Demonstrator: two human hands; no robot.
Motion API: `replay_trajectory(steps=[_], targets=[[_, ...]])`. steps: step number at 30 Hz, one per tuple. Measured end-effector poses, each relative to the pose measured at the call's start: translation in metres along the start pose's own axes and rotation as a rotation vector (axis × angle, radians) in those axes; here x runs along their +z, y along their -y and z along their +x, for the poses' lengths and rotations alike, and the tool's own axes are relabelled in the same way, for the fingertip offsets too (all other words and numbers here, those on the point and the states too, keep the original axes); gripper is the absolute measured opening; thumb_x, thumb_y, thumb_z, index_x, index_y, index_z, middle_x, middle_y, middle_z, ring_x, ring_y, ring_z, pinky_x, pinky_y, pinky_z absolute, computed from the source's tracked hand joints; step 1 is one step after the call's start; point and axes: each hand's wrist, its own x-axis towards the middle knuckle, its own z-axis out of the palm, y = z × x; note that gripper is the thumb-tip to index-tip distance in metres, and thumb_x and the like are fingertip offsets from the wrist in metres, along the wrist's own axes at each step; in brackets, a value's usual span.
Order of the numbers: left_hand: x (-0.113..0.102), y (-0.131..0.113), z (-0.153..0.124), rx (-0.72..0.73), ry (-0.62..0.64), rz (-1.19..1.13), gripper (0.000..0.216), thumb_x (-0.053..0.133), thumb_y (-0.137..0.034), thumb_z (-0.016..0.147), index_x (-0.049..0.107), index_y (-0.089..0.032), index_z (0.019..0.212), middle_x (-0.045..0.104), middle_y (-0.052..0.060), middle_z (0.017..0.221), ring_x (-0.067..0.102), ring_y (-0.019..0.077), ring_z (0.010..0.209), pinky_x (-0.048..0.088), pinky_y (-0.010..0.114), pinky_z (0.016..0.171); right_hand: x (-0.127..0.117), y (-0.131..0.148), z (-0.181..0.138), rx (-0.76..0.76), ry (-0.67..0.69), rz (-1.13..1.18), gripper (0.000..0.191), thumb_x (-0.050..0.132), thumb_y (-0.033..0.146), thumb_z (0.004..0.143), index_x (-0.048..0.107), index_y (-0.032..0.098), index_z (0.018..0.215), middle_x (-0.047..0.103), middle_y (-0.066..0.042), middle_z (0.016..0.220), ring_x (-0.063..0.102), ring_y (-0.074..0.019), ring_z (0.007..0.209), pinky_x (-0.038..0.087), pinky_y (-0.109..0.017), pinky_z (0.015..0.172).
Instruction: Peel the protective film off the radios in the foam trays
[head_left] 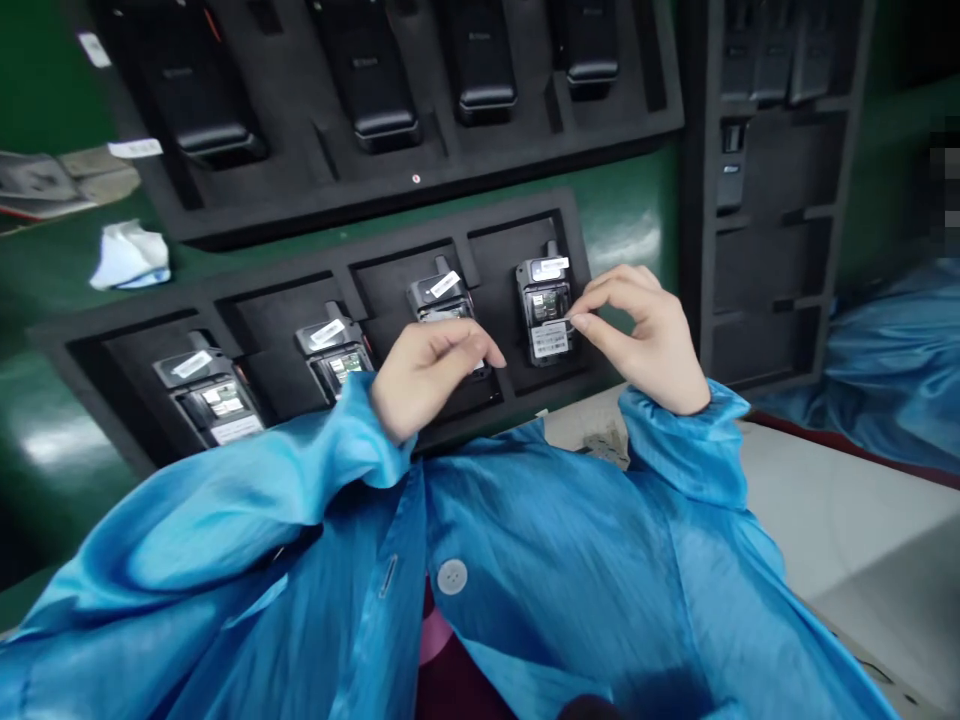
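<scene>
A black foam tray [525, 395] holds several handheld radios with stub antennas, battery bays open and barcode labels on them. My right hand [637, 335] is closed in a pinch at the right edge of the rightmost radio [546, 305]; whatever its fingertips hold is too small to make out. My left hand [431, 375] hovers over the neighbouring radio [437, 290] and partly hides it. Its thumb is pressed against the index finger, with nothing seen between them. Left of that hand lie another radio [334, 350] and the leftmost radio [214, 390].
Behind is a larger foam tray [442, 185] with several black cases. A third tray [772, 265] with dark devices stands at the right. Crumpled white paper [131, 255] lies on the green tabletop [630, 225]. A blue sleeve [900, 360] of another person shows far right.
</scene>
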Motion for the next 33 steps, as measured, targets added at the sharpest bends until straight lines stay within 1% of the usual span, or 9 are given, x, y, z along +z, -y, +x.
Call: replay_trajectory(steps=[4, 6, 8, 11, 16, 18, 24, 30, 33], targets=[[0.011, 0.008, 0.01, 0.283, 0.112, 0.586, 0.033, 0.045, -0.036, 0.094, 0.072, -0.018, 0.092, 0.068, 0.006, 0.082, 0.06, 0.0187, 0.076, 0.042, 0.033, 0.076, 0.013, -0.018, 0.009, 0.004, -0.002, -0.07, 0.005, 0.064, 0.024, 0.086, 0.067, 0.023, 0.082, 0.064, 0.0, 0.087, 0.058, -0.0188, 0.089, 0.043, -0.039, 0.087], [0.017, 0.015, 0.014, 0.363, 0.132, 0.809, 0.039, 0.043, -0.04, 0.094, 0.072, -0.016, 0.104, 0.069, 0.011, 0.09, 0.06, 0.0255, 0.086, 0.042, 0.04, 0.081, 0.023, -0.026, 0.012, 0.006, -0.038, -0.114, 0.006, 0.062, 0.023, 0.086, 0.067, 0.022, 0.082, 0.062, 0.0, 0.085, 0.057, -0.0185, 0.087, 0.044, -0.04, 0.087], [0.022, 0.021, 0.018, 0.388, 0.157, 0.958, 0.045, 0.042, -0.043, 0.094, 0.069, -0.015, 0.118, 0.069, 0.016, 0.096, 0.059, 0.0318, 0.094, 0.041, 0.045, 0.082, 0.03, -0.031, 0.014, 0.003, -0.075, -0.141, 0.008, 0.061, 0.023, 0.087, 0.067, 0.022, 0.083, 0.061, -0.001, 0.085, 0.057, -0.0183, 0.087, 0.044, -0.04, 0.087], [0.027, 0.026, 0.022, 0.358, 0.195, 1.018, 0.051, 0.042, -0.044, 0.095, 0.062, -0.016, 0.131, 0.068, 0.019, 0.1, 0.057, 0.0356, 0.098, 0.041, 0.049, 0.082, 0.034, -0.034, 0.013, 0.001, -0.107, -0.169, 0.008, 0.06, 0.026, 0.088, 0.066, 0.023, 0.084, 0.059, -0.002, 0.087, 0.056, -0.0201, 0.088, 0.046, -0.041, 0.087], [0.03, 0.029, 0.027, 0.313, 0.187, 1.033, 0.055, 0.042, -0.049, 0.094, 0.057, -0.019, 0.138, 0.067, 0.021, 0.089, 0.055, 0.0387, 0.098, 0.039, 0.054, 0.084, 0.034, -0.034, 0.01, 0.006, -0.123, -0.168, 0.009, 0.058, 0.028, 0.09, 0.064, 0.024, 0.085, 0.058, -0.005, 0.092, 0.055, -0.0245, 0.094, 0.046, -0.048, 0.091], [0.03, 0.029, 0.028, 0.309, 0.186, 1.053, 0.057, 0.041, -0.05, 0.094, 0.055, -0.019, 0.14, 0.067, 0.022, 0.09, 0.054, 0.0393, 0.097, 0.039, 0.054, 0.083, 0.035, -0.035, 0.009, 0.0, -0.112, -0.167, 0.01, 0.056, 0.029, 0.091, 0.063, 0.024, 0.086, 0.058, -0.006, 0.093, 0.055, -0.026, 0.096, 0.046, -0.05, 0.092], [0.032, 0.026, 0.027, 0.354, 0.184, 1.217, 0.055, 0.039, -0.048, 0.097, 0.051, -0.02, 0.143, 0.067, 0.017, 0.083, 0.056, 0.0364, 0.096, 0.04, 0.049, 0.081, 0.035, -0.041, 0.007, -0.056, -0.094, -0.218, 0.015, 0.052, 0.034, 0.094, 0.062, 0.023, 0.094, 0.057, -0.007, 0.097, 0.055, -0.0266, 0.099, 0.046, -0.051, 0.092], [0.032, 0.022, 0.023, 0.423, 0.144, 1.355, 0.052, 0.04, -0.044, 0.098, 0.051, -0.02, 0.142, 0.068, 0.015, 0.083, 0.058, 0.0328, 0.089, 0.041, 0.043, 0.077, 0.029, -0.043, -0.004, -0.076, -0.128, -0.199, 0.03, 0.048, 0.037, 0.096, 0.053, 0.024, 0.123, 0.053, -0.009, 0.111, 0.055, -0.0245, 0.103, 0.049, -0.045, 0.088], [0.034, 0.023, 0.022, 0.427, 0.138, 1.356, 0.054, 0.039, -0.047, 0.098, 0.05, -0.018, 0.143, 0.068, 0.016, 0.084, 0.059, 0.0329, 0.088, 0.041, 0.044, 0.076, 0.027, -0.042, -0.017, -0.094, -0.162, -0.269, 0.026, 0.046, 0.032, 0.096, 0.059, 0.026, 0.117, 0.054, -0.007, 0.105, 0.054, -0.0221, 0.097, 0.047, -0.043, 0.086]])
